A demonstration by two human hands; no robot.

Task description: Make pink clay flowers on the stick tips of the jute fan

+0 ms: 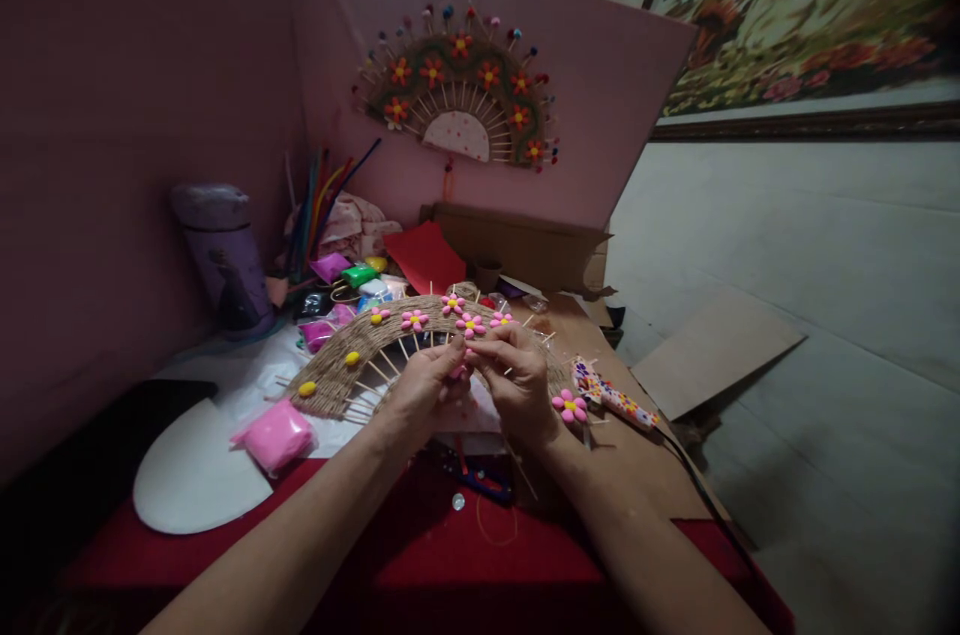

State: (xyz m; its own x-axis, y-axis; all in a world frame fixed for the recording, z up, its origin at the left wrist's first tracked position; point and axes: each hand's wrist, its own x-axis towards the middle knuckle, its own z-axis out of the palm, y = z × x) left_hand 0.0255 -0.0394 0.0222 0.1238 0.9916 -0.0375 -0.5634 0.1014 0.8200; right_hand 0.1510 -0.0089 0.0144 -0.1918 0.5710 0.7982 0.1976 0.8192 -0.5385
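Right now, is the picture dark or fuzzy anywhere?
Head view: dim all over, darkest at the lower left and upper right corners; head view: the left hand and right hand look fairly clear, with dark shadow on the red tablecloth below; head view: the painting looks soft and stretched, perhaps from a wide lens.

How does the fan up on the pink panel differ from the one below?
The upper fan has orange-red flowers; the lower fan has pink flowers.
Coloured balls tip the upper fan; the lower fan's visible stick tips are bare.
Shared: arched brown bands, yellow-centred flowers.
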